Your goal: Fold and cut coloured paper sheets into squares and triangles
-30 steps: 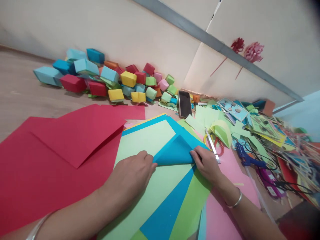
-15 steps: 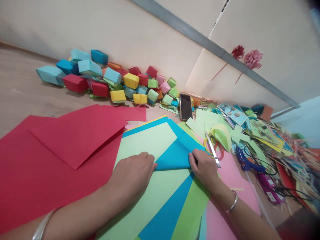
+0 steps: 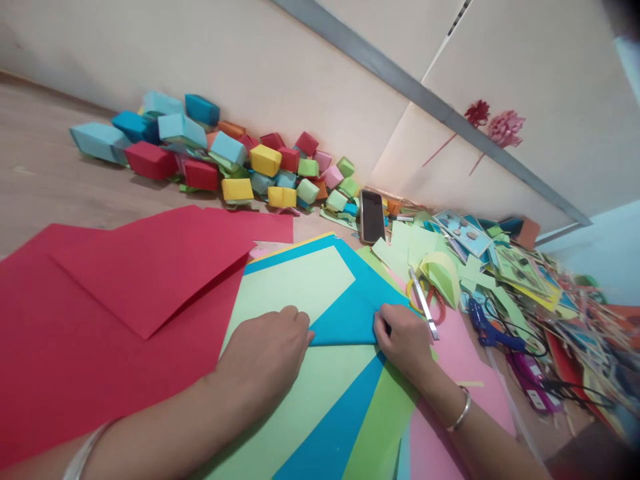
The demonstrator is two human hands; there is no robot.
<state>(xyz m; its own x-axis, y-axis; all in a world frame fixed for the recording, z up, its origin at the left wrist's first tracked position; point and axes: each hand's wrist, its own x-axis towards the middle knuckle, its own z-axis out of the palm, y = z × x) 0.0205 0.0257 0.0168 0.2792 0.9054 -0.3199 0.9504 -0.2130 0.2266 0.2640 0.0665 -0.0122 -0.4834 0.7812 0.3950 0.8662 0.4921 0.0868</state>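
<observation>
A sheet of blue paper lies folded over on a stack of coloured sheets, its lower edge a straight crease. My left hand is closed at the left end of that crease, thumb and fingers on the blue paper. At the crease's right end, my right hand is curled with its fingertips pressed on the same paper. Pale green paper shows beneath and around the fold. To the left lies a large red sheet with a folded red piece on top.
Several small folded paper boxes are piled along the wall. A phone leans near them. Right of my right hand are scissors, a silver cutter, a blue glue gun, a purple power strip and paper scraps.
My right hand has slid slightly left and down along the fold, and the blue flap lies flatter. My left hand stays nearly in place.
</observation>
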